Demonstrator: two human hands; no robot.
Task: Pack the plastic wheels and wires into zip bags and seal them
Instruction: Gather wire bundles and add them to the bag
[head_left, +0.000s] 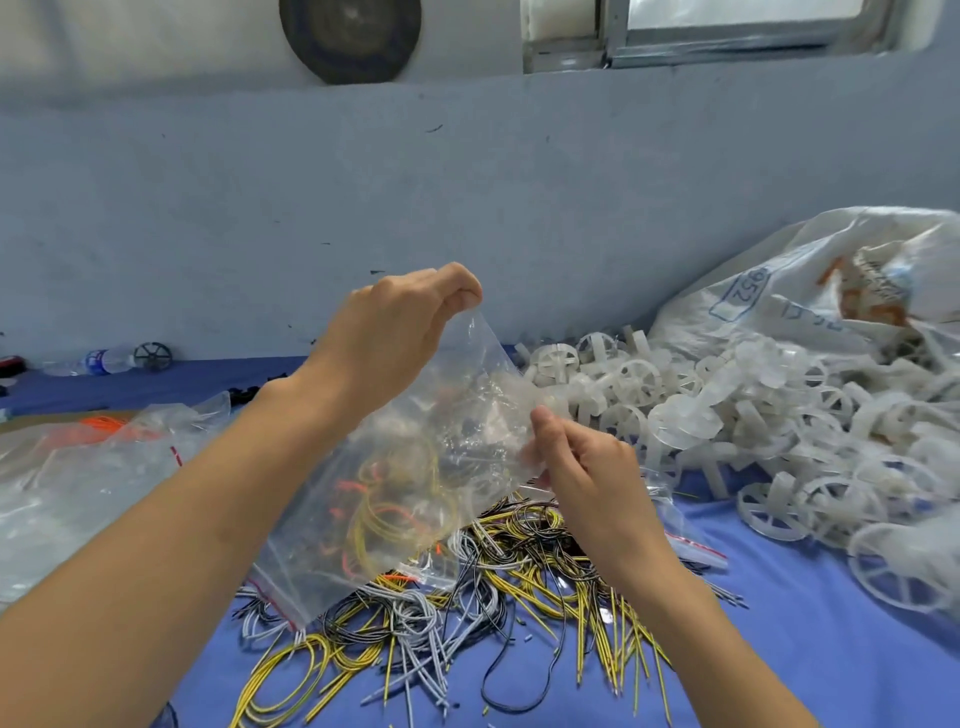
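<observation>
Well, from my remote seat the biggest thing is the blue cloth (779, 649) spread under everything, with the pile of wires (519, 571) lying on it at the near middle: yellow, grey and black lengths, tangled and fanned out. Behind the pile a scuffed grey wall (260, 208) runs across the view. To the right of the pile and further back lies a white sack (810, 270) with blue and orange print, and a heap of plastic wheels (727, 415), translucent white and spoked, spills from it down to the pile's right edge. Left of the pile sit crumpled clear bags (78, 467), one showing something orange through it.

Directly above the pile hangs the zip bag (415, 467), held in the air, its red-striped zip edge hanging lowest at the left, just over the wires. Yellow and orange loops show through it; I cannot tell whether they are inside it or behind it. The left hand (395, 332) pinches the bag's top corner between thumb and curled fingers. The right hand (587, 467) grips the bag's right edge, fingers curled, thumb up. A second flat bag (691, 540) lies on the pile's right side, below that wrist.

Far left of the pile, against the wall, lie a water bottle (93, 362) and a dark wheel (152, 356).
</observation>
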